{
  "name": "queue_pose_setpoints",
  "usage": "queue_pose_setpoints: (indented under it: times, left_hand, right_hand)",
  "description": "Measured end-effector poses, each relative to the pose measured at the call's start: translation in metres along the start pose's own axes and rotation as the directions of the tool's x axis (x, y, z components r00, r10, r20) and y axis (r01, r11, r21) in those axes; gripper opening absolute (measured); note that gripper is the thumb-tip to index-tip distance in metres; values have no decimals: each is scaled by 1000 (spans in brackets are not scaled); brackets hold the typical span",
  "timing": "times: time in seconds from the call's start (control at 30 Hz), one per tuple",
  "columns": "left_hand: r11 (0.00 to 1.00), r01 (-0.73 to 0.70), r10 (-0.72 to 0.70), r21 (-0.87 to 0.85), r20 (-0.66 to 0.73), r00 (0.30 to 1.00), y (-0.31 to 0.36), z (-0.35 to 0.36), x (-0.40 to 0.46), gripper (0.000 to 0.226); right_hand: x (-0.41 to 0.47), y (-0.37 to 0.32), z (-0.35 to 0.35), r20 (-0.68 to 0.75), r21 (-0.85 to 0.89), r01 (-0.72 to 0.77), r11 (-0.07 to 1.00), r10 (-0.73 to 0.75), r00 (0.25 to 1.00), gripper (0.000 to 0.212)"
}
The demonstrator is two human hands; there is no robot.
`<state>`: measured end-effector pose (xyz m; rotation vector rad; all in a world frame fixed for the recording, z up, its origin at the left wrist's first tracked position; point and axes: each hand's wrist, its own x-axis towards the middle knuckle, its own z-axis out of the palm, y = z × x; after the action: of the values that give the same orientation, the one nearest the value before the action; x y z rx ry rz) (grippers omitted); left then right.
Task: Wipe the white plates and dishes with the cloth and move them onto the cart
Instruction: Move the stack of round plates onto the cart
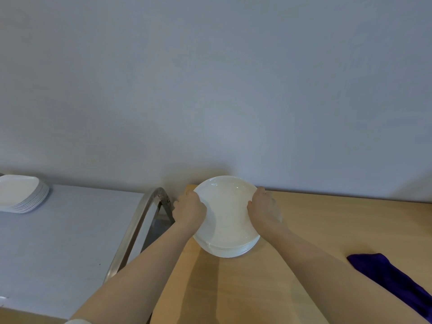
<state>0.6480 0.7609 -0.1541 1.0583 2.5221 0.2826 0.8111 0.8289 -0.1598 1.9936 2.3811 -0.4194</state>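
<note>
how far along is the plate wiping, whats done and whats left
Looks done: a stack of squarish white dishes already sits on the cart. In hand: the left hand and right hand grip opposite sides of the round plate stack on the wooden table. Left: moving that stack over. The purple cloth lies unused; whether these plates were wiped cannot be told.

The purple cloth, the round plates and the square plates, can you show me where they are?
purple cloth (395, 279): head view, middle of the folded fabric.
round plates (226, 216): head view, centre of the top plate.
square plates (17, 190): head view, top plate's face.
</note>
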Motion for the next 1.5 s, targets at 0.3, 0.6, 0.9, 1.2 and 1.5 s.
queue_pose_setpoints:
  times: [0.3,0.6,0.9,1.2,1.5]
  left_hand:
    - [999,38,-37,-26,28,999,0,-3,1,30]
    - [998,49,-45,-44,88,995,-2,-6,3,30]
    - [985,66,-46,-159,124,991,-8,-4,-2,32]
    - [979,80,-65,-189,83,994,-11,3,-6,20]
    - [975,96,-75,-198,111,991,-11,2,-3,5]
  right_hand:
    - [2,-2,1,13,-12,-18,1000,18,1000,26]
    - [-1,-1,-3,22,74,-20,997,18,1000,26]
    - [-9,3,-3,117,233,-119,965,94,989,39]
    - [-12,1,-6,131,266,-171,949,140,982,34]
    - [-11,2,-2,99,263,-188,946,167,981,31]
